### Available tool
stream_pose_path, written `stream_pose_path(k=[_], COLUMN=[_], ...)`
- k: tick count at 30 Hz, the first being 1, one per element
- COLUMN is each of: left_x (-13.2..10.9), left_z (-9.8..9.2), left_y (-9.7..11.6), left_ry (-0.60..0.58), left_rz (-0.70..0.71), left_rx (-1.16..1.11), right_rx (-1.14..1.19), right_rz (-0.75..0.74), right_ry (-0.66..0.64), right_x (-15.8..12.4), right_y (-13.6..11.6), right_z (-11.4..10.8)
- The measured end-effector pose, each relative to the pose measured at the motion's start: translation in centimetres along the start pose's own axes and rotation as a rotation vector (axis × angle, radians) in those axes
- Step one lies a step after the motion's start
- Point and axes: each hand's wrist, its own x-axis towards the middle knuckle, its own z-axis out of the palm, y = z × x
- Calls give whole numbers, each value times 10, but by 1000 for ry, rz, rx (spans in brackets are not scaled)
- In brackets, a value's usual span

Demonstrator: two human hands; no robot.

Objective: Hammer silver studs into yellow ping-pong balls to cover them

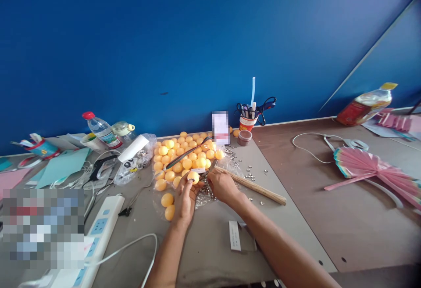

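Observation:
An orange ball (193, 177) is held in my left hand (185, 201), between its thumb and fingers. To its right, my right hand (223, 186) has its fingers pressed together over a pile of small metal pieces (206, 190); what they hold, if anything, is hidden. Many more orange balls (187, 163) lie in clear plastic just beyond both hands, with a dark thin tool (184, 155) across them. A bundle of wooden sticks (253, 185) slants away to the right of my right hand.
A white power strip (98, 235) and cables lie at the left. Bottles (103, 132) stand behind them. A cup of tools (247, 121) and a small lidded tub (244, 137) are at the back. A pink paper fan (378, 169) lies at the right.

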Motion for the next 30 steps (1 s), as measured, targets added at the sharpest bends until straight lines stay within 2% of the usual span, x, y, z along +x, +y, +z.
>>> stream_pose_path(k=[8,11,14,17,20,23,27,30], left_x=[0,0,-1,-2,-2,-1,-2,-3], left_z=[0,0,1,2,2,1,2,4], left_y=[0,0,2,4,4,4,6,8], left_ry=[4,12,10,-14,-25,-31,-58,-83], left_rz=[-17,-20,-12,-13,-19,-27,-42,-39], left_rx=[7,2,-19,-36,-54,-70,-73,-79], right_rx=[-39,32,262,653,1094,1404,1609,1652], right_rz=[-7,0,12,33,94,92,51,65], right_ry=[19,71,206,285,190,91,32,-12], right_x=[-1,0,1,3,5,5,3,2], right_y=[1,1,0,-1,-2,-4,-10,-15], right_z=[6,6,6,7,7,4,1,4])
